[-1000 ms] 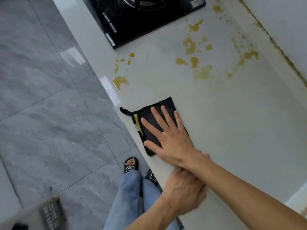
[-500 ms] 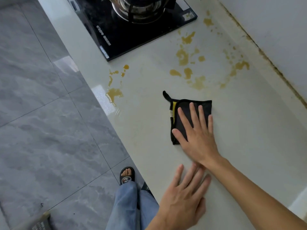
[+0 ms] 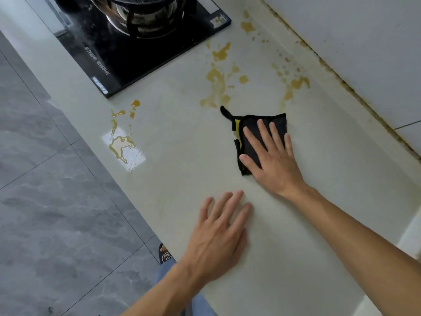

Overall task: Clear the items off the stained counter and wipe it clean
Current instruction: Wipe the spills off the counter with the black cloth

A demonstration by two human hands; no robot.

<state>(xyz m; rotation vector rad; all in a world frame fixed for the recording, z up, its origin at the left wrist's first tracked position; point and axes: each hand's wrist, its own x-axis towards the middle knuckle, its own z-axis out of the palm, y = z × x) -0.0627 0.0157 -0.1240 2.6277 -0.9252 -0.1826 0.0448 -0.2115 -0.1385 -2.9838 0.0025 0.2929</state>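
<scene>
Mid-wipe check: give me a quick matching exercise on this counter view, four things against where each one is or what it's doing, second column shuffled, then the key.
Things
1. Folded black cloth with yellow trim
2. Left hand
3. Black glass gas stove
4. Yellow-brown puddle

Places or states
A. Near the front edge of the pale counter, close to the stove's corner
B. Flat on bare counter, fingers spread, holding nothing
C. Pressed under the flat right hand
D. Top left, set into the counter

Pairs: 1-C, 2-B, 3-D, 4-A
</scene>
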